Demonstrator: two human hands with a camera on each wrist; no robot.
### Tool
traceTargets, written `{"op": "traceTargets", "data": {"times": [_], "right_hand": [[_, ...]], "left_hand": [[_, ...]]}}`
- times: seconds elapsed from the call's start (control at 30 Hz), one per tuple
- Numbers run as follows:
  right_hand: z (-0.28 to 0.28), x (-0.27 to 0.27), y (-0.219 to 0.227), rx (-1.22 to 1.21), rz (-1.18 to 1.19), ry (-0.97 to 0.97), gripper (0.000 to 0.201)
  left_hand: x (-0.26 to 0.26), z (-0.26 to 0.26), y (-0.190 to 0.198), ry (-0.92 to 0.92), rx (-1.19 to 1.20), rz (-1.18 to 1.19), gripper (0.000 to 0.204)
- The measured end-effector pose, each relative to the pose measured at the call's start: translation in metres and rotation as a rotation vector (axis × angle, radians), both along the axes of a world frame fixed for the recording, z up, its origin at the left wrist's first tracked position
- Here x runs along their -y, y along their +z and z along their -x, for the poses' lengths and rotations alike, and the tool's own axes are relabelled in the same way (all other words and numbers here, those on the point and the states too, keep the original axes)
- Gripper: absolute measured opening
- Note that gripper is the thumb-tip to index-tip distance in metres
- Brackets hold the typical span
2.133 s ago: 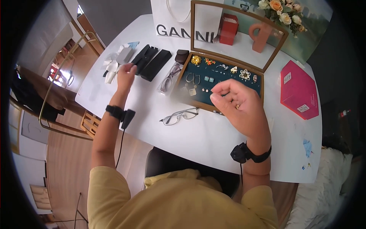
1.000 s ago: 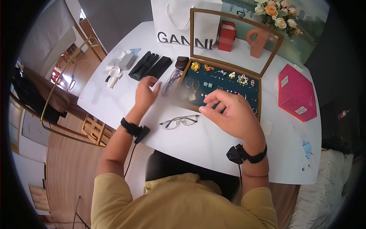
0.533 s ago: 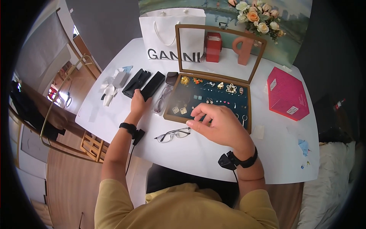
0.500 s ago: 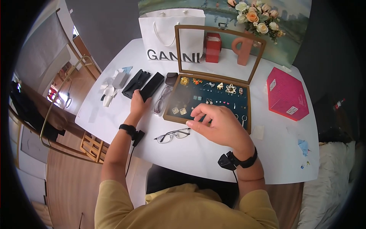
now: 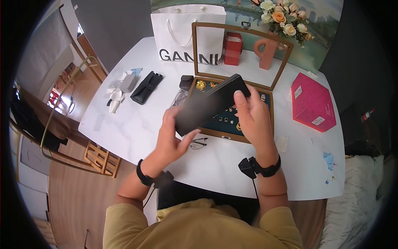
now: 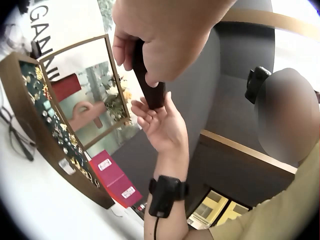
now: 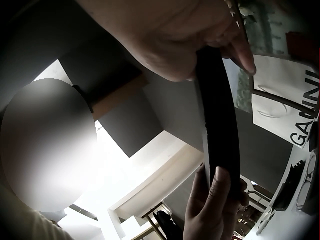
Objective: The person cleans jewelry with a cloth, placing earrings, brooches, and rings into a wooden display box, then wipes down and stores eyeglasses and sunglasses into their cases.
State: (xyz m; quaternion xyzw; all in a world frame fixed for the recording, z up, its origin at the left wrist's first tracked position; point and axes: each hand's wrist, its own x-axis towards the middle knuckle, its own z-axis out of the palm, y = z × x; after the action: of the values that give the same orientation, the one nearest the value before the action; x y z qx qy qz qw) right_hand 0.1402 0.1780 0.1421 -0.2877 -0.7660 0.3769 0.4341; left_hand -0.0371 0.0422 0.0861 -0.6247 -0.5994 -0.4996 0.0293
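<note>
Both hands hold a long black box (image 5: 213,103) tilted above the table, in front of the jewellery case. The left hand (image 5: 168,139) grips its lower left end; the right hand (image 5: 255,116) grips the upper right end, thumb on the near face. In the right wrist view the black box (image 7: 220,115) runs between the right hand (image 7: 175,37) above and the left hand (image 7: 212,212) below. Partly hidden under the box are metal-framed glasses (image 5: 199,143) on the table and the open wooden jewellery case (image 5: 271,114).
A black folded case (image 5: 146,88), a grey box (image 5: 129,84) and wrappers lie at the left. A small brown case (image 5: 186,81) stands beside the jewellery case. Behind are a white paper bag (image 5: 186,35) and a red box (image 5: 233,49); a pink box (image 5: 313,101) lies right.
The left hand has lifted the long black box from beside the folded case and brought it rightward. The right hand has moved slightly up and now grips its other end.
</note>
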Motion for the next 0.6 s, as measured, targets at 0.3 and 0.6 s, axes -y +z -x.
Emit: {"op": "traceTargets", "data": {"times": [0.3,0.6], "right_hand": [[0.001,-0.009,-0.005,-0.304,0.394,0.225,0.045],[0.004,-0.018,-0.014,-0.386,0.475,0.206,0.039]], "left_hand": [[0.008,-0.008,-0.010,0.094,-0.081,-0.101,0.068],[0.005,-0.016,-0.008,0.036,-0.127,-0.106,0.074]]}}
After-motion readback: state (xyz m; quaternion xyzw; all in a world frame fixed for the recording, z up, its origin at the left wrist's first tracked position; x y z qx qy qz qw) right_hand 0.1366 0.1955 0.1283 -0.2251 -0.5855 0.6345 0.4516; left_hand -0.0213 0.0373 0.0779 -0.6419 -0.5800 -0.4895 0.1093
